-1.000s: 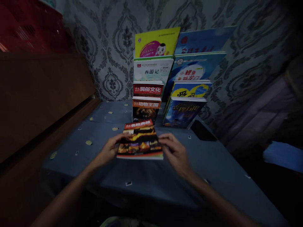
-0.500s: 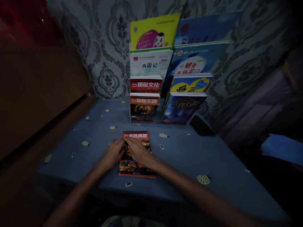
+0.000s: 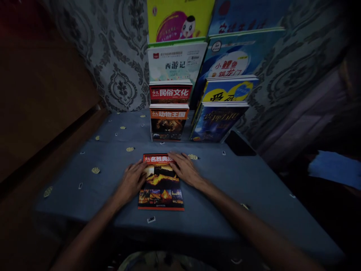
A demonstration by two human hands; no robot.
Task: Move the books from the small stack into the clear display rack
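Note:
A closed book (image 3: 160, 180) with an orange title band and landscape photos lies flat near the table's front edge. On its upper left side rests my left hand (image 3: 134, 177), fingers stretched out over the edge of the cover. My right hand (image 3: 184, 168) lies flat at the upper right corner, its fingertips over the end of the title. Neither hand grips the book. Behind it, a book with a lion cover (image 3: 169, 124) stands upright at the front of a stepped row, and a dark blue book (image 3: 218, 122) fronts a second row to its right.
Taller books rise behind, among them a white one (image 3: 176, 62) and a yellow-green one (image 3: 180, 19), near the patterned wall (image 3: 121, 86). A black flat object (image 3: 239, 143) lies right of the rows. A grey-blue cloth (image 3: 113, 150) covers the table. Brown wooden furniture (image 3: 42, 94) stands left.
My hands, together over the upper part of the book before, have moved apart. The right one slid to the right corner, uncovering the cover picture. The camera view has tilted down and closer.

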